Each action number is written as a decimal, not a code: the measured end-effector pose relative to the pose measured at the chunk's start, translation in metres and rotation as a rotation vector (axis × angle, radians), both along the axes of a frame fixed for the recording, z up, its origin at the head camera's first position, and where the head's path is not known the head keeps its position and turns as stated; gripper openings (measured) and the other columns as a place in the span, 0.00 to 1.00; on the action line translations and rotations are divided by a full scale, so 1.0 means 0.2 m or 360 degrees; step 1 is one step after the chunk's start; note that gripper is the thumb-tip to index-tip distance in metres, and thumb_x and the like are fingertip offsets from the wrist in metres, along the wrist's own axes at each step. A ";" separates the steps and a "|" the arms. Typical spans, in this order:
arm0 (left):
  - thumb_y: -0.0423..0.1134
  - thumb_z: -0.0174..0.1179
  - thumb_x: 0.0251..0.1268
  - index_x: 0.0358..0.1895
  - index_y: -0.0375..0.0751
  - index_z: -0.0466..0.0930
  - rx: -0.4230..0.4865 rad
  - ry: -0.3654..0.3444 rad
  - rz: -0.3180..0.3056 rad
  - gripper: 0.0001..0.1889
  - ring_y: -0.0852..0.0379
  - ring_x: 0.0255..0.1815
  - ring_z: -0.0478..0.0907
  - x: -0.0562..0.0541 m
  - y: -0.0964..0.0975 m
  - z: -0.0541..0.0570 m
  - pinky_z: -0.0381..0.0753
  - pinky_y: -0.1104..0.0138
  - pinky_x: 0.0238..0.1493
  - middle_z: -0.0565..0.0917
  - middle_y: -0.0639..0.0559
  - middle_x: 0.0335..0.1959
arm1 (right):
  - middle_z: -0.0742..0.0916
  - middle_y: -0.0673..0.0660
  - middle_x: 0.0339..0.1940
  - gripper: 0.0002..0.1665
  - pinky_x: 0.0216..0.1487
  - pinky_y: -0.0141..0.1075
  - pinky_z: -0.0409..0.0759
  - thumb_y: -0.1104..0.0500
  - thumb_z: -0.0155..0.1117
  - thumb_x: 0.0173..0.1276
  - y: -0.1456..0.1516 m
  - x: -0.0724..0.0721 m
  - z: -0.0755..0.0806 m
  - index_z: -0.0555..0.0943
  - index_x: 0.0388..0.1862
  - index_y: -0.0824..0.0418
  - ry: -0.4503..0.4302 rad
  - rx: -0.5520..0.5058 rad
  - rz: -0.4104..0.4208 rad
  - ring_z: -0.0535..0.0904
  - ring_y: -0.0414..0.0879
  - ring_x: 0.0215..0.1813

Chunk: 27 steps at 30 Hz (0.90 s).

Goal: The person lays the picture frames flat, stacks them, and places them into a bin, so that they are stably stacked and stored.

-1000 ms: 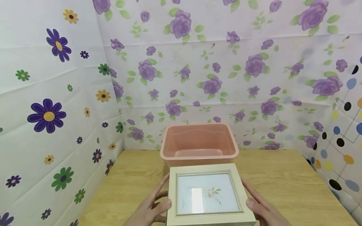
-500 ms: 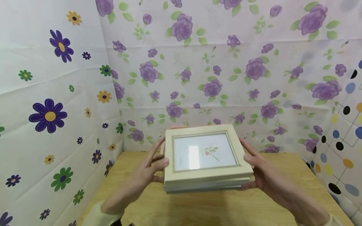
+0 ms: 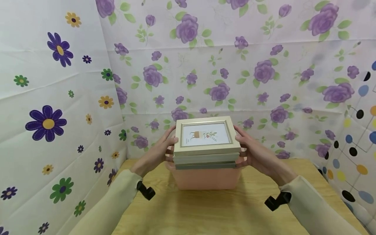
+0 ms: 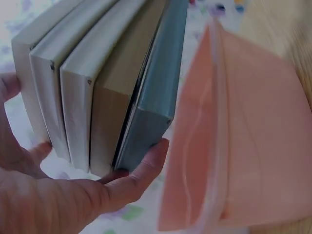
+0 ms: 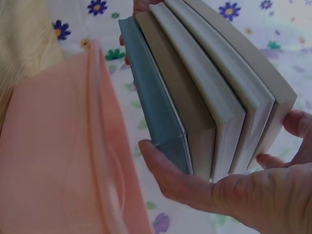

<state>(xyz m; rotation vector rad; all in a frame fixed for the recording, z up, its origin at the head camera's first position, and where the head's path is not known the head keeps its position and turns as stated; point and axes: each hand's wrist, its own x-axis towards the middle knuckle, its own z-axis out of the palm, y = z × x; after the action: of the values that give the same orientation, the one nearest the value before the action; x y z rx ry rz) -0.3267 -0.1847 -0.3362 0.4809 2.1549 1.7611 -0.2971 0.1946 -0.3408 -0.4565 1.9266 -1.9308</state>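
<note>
A stack of several picture frames (image 3: 205, 150) is held level between my two hands in the head view. The top frame is cream and shows a small plant print (image 3: 205, 134) behind its pane. My left hand (image 3: 158, 152) grips the stack's left side, thumb near the top and fingers lower down. On the opposite side my right hand (image 3: 255, 150) grips it the same way. Both wrist views show whitish frames, a tan one and a blue-grey frame (image 4: 163, 73) at the bottom. Directly beneath, the pink plastic bin (image 3: 208, 179) has its opening mostly hidden by the stack.
The bin stands on a wooden table (image 3: 191, 215) near its back edge. Behind hangs a cloth with purple roses (image 3: 218, 91). Cloths with daisies (image 3: 48, 124) and coloured dots (image 3: 365, 197) flank the table left and right.
Both hands have lifted the stack from the near side of the table and carried it forward, so it now overlaps the bin's opening.
</note>
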 end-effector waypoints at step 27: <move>0.48 0.47 0.64 0.83 0.58 0.51 0.0065 -0.0621 0.0286 0.40 0.36 0.54 0.74 -0.40 0.19 -0.28 0.79 0.45 0.51 0.68 0.33 0.63 | 0.67 0.70 0.74 0.41 0.32 0.44 0.79 0.49 0.40 0.80 -0.10 -0.46 -0.31 0.47 0.89 0.31 -0.0437 0.0040 -0.0223 0.76 0.63 0.53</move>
<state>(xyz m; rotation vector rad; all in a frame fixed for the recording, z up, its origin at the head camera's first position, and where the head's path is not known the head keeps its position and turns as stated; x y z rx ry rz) -0.4073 -0.1477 -0.3930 -0.0520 1.9353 1.8140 -0.3900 0.1752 -0.4033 -0.0449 1.8424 -1.9356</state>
